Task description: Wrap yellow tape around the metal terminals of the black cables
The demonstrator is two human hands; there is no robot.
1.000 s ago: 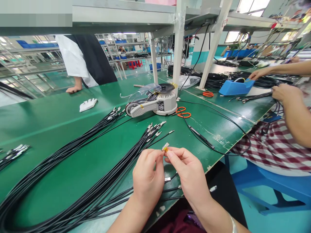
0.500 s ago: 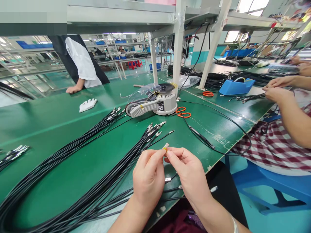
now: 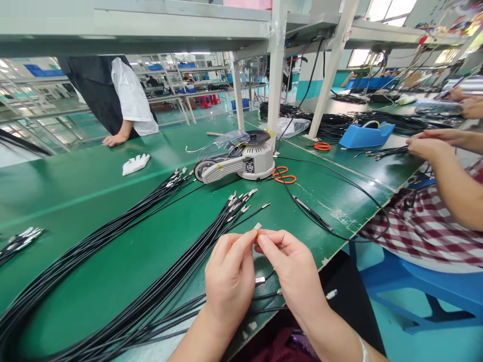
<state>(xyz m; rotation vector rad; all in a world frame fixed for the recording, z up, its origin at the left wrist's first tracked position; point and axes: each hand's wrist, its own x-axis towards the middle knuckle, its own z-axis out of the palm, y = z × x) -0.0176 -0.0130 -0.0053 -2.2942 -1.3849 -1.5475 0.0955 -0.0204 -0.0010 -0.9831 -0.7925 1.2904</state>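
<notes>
My left hand [image 3: 229, 271] and my right hand [image 3: 293, 264] meet above the near table edge, each closed in a pinch. Between their fingertips is a cable connector [image 3: 258, 226], its pale metal end poking out with a bit of amber tape at its base. Most of it is hidden by the fingers. Below the hands run black cables [image 3: 188, 305] with silver plugs, one plug [image 3: 260, 280] showing between my wrists. A thick bundle of black cables [image 3: 196, 236] lies to the left, its metal ends pointing away from me.
A tape dispenser machine [image 3: 245, 158] stands beyond my hands, with orange-handled scissors [image 3: 285, 176] beside it. A black tweezers-like tool [image 3: 313, 213] and a looped cord lie to the right. A white glove [image 3: 136, 164] lies far left. Co-workers' hands [image 3: 426, 143] [image 3: 116, 140] are at right and across.
My hands stay nearly in place, still pinched together; less of the yellow tape shows at the fingertips. The person across the table has leaned slightly to the left.
</notes>
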